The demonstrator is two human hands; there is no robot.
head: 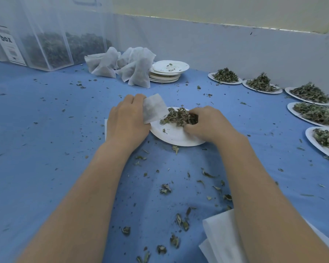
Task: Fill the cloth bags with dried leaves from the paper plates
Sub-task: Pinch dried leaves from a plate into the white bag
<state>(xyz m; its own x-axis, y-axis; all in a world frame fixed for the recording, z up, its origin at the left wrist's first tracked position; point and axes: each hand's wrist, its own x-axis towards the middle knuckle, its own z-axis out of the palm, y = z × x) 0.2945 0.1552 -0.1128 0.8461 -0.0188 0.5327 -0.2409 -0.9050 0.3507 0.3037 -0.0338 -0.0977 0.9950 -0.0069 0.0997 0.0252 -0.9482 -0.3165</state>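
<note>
- A person's two bare forearms reach forward over a blue table covering [46, 130] strewn with leaf crumbs.
- The left hand [128, 120] grasps a small white cloth bag [154, 111], holding it at the left rim of a white paper plate [175, 136] in the centre.
- The right hand [207, 122] curls its fingers around a clump of the dried leaves [176, 116] heaped on the far half of that plate; the near half of the plate is bare.
- Along the right edge, a curved row of leaf-heaped plates [310, 93] runs from the back wall toward the near side, well apart from the hands.
- At the back centre sit filled cloth bags [135, 65] just beside a stack of used plates [169, 70].
- In the back left corner stand clear bins of leaves [51, 48].
- White folded cloth [220, 238] lies at the near right edge, partly under the right forearm.
- Open blue surface spreads to the left of the left arm and between the two forearms, dotted only with loose leaves.
</note>
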